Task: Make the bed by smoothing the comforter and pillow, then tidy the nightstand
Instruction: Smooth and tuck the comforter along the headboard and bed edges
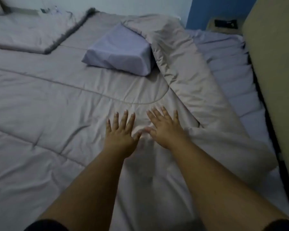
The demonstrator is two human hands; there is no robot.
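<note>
Left hand (pixel 119 133): flat on comforter (pixel 45 100), fingers spread, grasping nothing.
Right hand (pixel 165 129): likewise flat, fingers released.
Pillow (pixel 120 50): beyond hands, atop comforter.

A home bedroom: bed (pixel 232 67) with comforter (pixel 48 97), pillow (pixel 120 50), padded headboard (pixel 274 64).

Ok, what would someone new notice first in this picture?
The left hand and right hand, fingers spread, press flat side by side on the comforter at lower centre. Beyond them a lavender pillow lies on the comforter. To its right the comforter's edge is folded back, baring the lavender bedsheet along the beige headboard.
</note>
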